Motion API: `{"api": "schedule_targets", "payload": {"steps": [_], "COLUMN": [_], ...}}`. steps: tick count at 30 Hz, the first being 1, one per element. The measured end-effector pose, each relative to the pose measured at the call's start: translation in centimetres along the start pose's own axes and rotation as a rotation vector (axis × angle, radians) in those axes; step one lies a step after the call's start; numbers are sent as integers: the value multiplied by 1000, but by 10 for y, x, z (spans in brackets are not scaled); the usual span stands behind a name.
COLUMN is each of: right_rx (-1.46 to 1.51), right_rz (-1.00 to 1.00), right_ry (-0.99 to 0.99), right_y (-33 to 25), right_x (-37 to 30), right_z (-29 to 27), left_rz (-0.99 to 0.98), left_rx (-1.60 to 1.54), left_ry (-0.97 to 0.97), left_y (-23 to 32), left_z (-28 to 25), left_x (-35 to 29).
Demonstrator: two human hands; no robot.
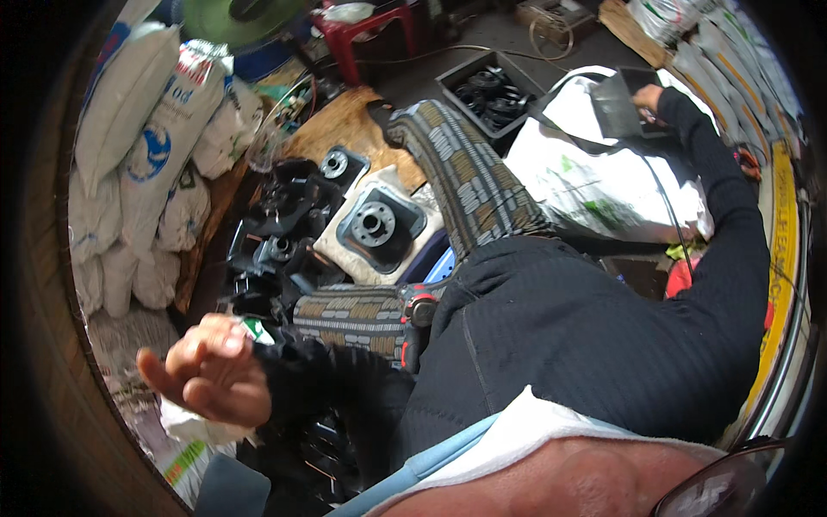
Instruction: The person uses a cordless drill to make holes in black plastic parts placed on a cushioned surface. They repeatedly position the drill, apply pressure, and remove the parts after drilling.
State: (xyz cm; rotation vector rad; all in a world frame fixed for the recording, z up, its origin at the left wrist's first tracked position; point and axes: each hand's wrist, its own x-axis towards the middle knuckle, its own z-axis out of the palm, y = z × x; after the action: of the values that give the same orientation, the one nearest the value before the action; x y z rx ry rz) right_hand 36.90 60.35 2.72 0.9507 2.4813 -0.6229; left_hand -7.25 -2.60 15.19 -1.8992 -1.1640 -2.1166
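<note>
My left hand [215, 370] is raised at the lower left, its fingers apart and nothing in them. Far to the right, my right hand [648, 99] is at the edge of a dark grey bag-like piece [613, 108] with a black strap, lying on a big white sack [568, 185]. Its fingers look curled, but what they hold is hidden. Between my legs, a black square part with a round metal hub [373, 224] rests on a cream cushion [332, 246]. A red and black power tool [420, 312] lies close to my lap.
More black hubbed parts [280, 246] are piled left of the cushion. A grey crate [491, 90] holds small black pieces. White sacks [172, 129] are stacked on the left, near a red stool [362, 39] and a green fan-like disc [245, 17]. A yellow strip [780, 250] runs along the right.
</note>
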Motion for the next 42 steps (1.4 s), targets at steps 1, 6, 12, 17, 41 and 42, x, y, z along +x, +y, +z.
{"api": "schedule_targets", "payload": {"steps": [1, 6, 12, 17, 41, 42], "right_rx": [339, 552, 286, 464, 2394, 2367], "right_rz": [160, 471, 545, 383, -75, -13], "right_ry": [53, 26, -46, -108, -1143, -1124], "right_y": [-42, -49, -88, -66, -514, -508], "right_x": [-19, -52, -43, -54, 123, 122], "right_z": [-2, -5, -24, -42, 254, 261], "left_rz": [41, -130, -174, 47, -1005, -1034], "left_rx": [41, 341, 146, -77, 731, 732], "left_ry": [21, 88, -99, -448, 312, 339], "left_y": [2, -17, -12, 8, -122, -123], "left_z": [-2, 32, 67, 96, 100, 102], "left_x": [-2, -20, -25, 22, -144, -156]}}
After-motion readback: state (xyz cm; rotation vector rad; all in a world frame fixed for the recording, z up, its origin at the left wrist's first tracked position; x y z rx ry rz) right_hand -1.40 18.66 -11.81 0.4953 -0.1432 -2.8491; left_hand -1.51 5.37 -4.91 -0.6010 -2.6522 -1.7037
